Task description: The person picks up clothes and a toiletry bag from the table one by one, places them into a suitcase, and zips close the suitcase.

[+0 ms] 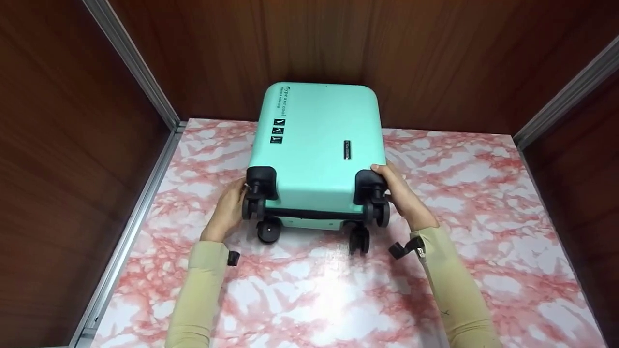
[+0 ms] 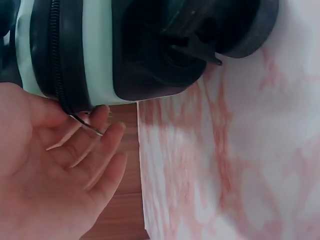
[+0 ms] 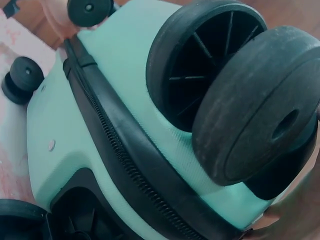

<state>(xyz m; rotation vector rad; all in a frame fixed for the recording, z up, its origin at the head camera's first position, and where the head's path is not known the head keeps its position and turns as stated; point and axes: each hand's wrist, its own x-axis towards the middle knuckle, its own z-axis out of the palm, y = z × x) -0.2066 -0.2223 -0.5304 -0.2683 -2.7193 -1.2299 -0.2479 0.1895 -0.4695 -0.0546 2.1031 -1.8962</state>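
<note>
A mint-green hard-shell suitcase (image 1: 319,130) lies on its side, its black wheels facing me. My left hand (image 1: 229,208) is at its left side by the wheel corner. In the left wrist view, that hand's curled fingers (image 2: 107,145) hold a thin zipper pull (image 2: 90,125) hanging from the black zipper (image 2: 56,55). My right hand (image 1: 401,191) grips the right side, its thumb on the black corner guard (image 1: 370,179). Close wheels (image 3: 265,105) fill much of the right wrist view, where most of that hand is hidden.
The suitcase lies on a red-and-white marbled surface (image 1: 483,203). Dark wood panels (image 1: 319,38) stand behind and at both sides, with metal strips (image 1: 140,63) along the corners. Black straps (image 1: 406,247) are on both sleeves.
</note>
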